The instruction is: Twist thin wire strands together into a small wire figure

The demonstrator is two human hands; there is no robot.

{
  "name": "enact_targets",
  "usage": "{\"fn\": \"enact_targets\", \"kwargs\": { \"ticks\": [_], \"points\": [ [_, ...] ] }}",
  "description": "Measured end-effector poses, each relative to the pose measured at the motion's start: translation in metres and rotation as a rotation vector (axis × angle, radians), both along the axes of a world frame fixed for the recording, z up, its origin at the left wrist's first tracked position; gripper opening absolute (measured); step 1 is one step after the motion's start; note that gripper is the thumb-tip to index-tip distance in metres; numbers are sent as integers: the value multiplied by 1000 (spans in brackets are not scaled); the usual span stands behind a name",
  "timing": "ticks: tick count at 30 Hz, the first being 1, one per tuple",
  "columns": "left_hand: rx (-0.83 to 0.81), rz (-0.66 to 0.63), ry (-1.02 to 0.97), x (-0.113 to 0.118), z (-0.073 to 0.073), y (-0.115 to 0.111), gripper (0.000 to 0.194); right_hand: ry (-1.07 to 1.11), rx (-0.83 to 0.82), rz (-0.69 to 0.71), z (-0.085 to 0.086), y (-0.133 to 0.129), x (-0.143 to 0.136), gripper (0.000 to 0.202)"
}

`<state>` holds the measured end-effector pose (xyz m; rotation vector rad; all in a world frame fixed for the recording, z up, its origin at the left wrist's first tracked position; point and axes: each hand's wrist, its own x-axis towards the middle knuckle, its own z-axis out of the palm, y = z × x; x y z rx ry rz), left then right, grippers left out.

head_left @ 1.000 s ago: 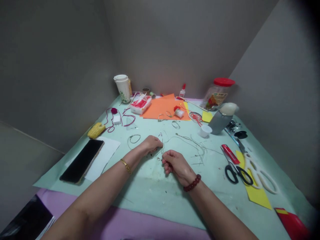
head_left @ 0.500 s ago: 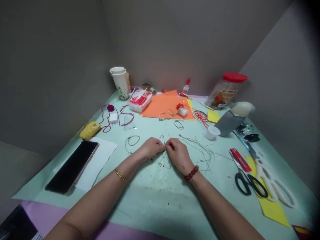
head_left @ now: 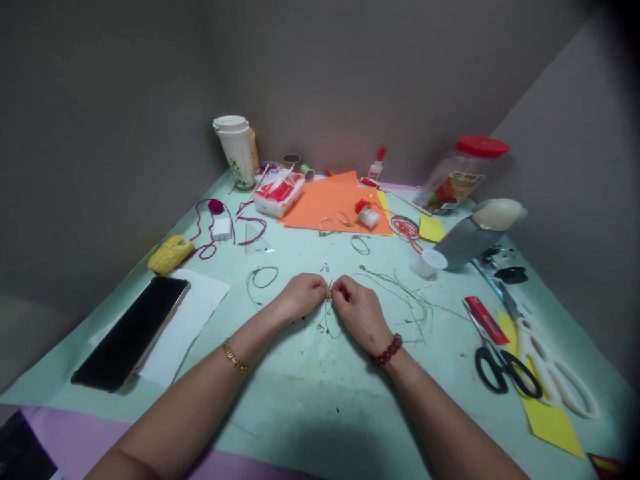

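Note:
My left hand (head_left: 306, 295) and my right hand (head_left: 357, 308) nearly meet at the middle of the table, fingertips pinched on a thin greenish cord (head_left: 329, 319). The cord's ends hang below the fingers in a small loop. Its part between the fingertips is too small to make out fully. Small dark and reddish bits lie around it. A looped cord (head_left: 265, 269) lies left of my left hand, and a bundle of thin cords (head_left: 407, 300) spreads to the right of my right hand.
Black-handled scissors (head_left: 493, 367), white-handled scissors (head_left: 545, 360) and a red cutter (head_left: 486, 320) lie right. A phone (head_left: 133, 333) is left. Behind stand a white cup (head_left: 237, 153), tissue pack (head_left: 280, 193), orange paper (head_left: 320, 203), grey bottle (head_left: 463, 243) and red-lidded jar (head_left: 457, 177).
The view has shifted slightly, so the things at the sides sit farther outward. My hands remain pinched on the cord, with their fingertips a little farther apart.

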<state>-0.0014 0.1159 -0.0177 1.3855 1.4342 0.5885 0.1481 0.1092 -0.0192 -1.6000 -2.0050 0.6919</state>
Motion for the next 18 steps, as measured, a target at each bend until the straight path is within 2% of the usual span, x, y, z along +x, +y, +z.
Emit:
{"fn": "enact_targets", "kwargs": {
  "ticks": [11,16,18],
  "points": [
    [-6,-1,-19,-1,-4,1,16,-4,7,31,2,1,-1,18],
    [4,-18,31,1,1,2,17,-38,211,-45,13,-18,3,16],
    [-18,-29,29,1,1,2,17,-86,235,-30,15,-32,1,16]
  ]
}}
